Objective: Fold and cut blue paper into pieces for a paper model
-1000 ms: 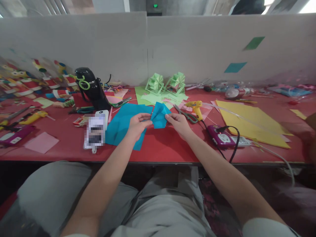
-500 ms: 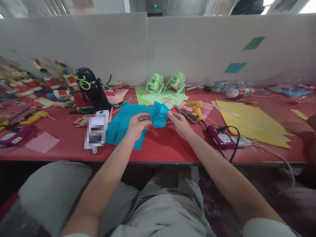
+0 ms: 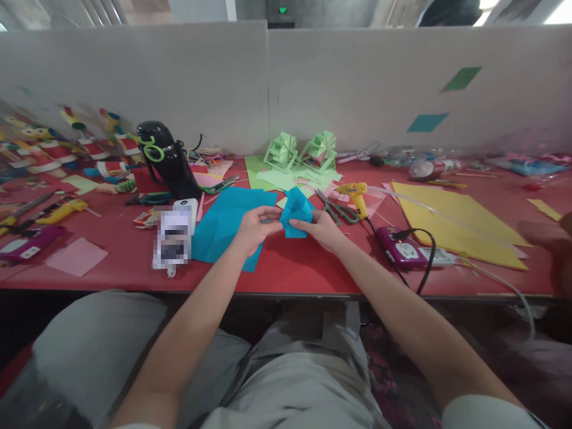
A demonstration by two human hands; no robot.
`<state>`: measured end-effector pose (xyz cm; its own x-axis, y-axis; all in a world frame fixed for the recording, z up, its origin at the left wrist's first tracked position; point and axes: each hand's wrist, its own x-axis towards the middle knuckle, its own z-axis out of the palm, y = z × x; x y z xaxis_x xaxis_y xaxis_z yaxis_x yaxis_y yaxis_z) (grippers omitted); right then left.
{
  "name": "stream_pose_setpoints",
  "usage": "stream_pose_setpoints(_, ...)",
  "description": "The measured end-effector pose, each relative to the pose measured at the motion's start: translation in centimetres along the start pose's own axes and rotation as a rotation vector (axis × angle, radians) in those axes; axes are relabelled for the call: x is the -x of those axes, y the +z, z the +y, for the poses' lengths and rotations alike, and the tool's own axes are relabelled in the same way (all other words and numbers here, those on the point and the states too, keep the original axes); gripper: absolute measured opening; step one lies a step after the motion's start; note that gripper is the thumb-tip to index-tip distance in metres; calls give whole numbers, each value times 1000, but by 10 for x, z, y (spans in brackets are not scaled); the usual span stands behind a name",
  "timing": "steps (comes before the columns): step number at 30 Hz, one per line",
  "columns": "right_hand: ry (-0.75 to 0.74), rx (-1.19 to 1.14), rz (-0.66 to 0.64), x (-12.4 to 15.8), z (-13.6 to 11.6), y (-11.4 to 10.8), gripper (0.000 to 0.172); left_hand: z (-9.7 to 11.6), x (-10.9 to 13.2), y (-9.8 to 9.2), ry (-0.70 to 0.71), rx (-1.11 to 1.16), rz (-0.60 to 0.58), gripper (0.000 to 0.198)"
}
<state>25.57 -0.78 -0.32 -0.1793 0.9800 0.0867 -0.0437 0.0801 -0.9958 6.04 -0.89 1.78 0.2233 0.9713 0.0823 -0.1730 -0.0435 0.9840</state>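
Note:
A small piece of folded blue paper is held up between my two hands over the red table. My left hand pinches its left edge between thumb and fingers. On the other side, my right hand grips the right edge, its thumb lying across the front. Creases and a raised flap show on the paper's upper part. Larger blue sheets lie flat beneath and beside my left hand. Scissors rest just beyond my right hand.
A yellow glue gun and a purple power box with cables are to the right, before yellow sheets. Two pale green paper models stand at the back. A phone and black bottle are on the left.
The folded blue paper has turned and shifted slightly right and nearer. My right thumb has come across its front, and my left hand has moved a little to the right.

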Motion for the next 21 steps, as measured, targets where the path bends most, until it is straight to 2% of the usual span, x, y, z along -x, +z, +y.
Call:
stream_pose_setpoints(9,16,-17,49,1,-3,1,38,-2,0,0,-1,27,-51,38)
stream_pose_setpoints(15,11,9,56,2,-5,1,38,6,4,5,-195,98,-74,29)
stream_pose_setpoints(21,-24,82,10,4,-5,2,34,2,9,8,-156,-176,-169,32)
